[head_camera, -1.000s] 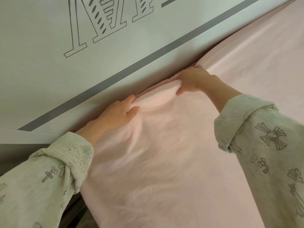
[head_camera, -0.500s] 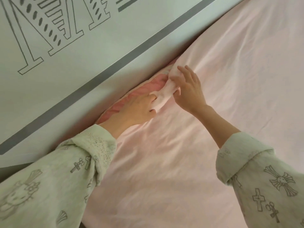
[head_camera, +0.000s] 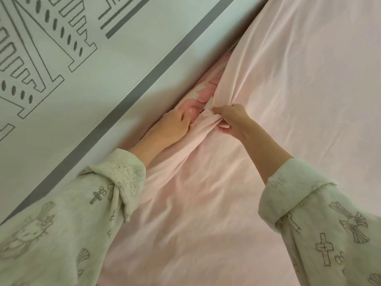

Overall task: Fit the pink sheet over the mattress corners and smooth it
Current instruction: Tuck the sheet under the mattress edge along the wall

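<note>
Pink sheet (head_camera: 288,112) spread across mattress, bunched at wall-side edge, right hand (head_camera: 231,118) pinching gathered fold, left hand (head_camera: 173,126) beside it, fingers curled into sheet edge, darker pink mattress cover (head_camera: 203,94) exposed along patterned wall (head_camera: 107,58)

No readable text – wall (head_camera: 103,65) has only partial outlined letter shapes; sleeves (head_camera: 329,234) carry cross prints, no words.
</note>
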`<action>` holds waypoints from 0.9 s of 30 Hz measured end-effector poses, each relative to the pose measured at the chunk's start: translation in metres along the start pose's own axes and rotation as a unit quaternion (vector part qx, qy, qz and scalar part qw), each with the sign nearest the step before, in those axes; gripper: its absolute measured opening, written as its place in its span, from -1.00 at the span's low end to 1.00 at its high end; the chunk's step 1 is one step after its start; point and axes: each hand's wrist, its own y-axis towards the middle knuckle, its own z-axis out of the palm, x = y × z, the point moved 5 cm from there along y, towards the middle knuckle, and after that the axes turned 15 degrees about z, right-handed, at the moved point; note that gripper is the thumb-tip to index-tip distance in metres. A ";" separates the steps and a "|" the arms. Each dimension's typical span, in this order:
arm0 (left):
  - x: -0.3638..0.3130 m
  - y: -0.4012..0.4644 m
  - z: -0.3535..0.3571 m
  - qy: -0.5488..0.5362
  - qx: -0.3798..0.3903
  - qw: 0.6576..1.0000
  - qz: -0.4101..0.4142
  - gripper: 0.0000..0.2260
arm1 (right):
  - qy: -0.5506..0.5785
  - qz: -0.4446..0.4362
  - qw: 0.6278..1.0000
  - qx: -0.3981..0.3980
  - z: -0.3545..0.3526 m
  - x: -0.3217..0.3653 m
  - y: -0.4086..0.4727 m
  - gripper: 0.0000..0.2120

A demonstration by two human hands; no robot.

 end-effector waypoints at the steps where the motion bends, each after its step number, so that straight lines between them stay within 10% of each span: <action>1: 0.005 0.010 0.001 -0.027 -0.011 0.999 -0.029 -0.71 | -0.003 -0.003 1.000 0.009 -0.002 -0.002 0.000 -0.88; 7: -0.022 0.067 0.019 -0.254 0.017 0.962 -0.095 -0.78 | -0.027 -0.004 0.999 0.043 -0.011 -0.003 0.002 -0.72; 27: -0.029 0.090 0.039 -0.527 0.031 0.833 -0.167 -0.77 | -0.004 -0.007 1.000 0.013 -0.036 0.013 0.018 -0.40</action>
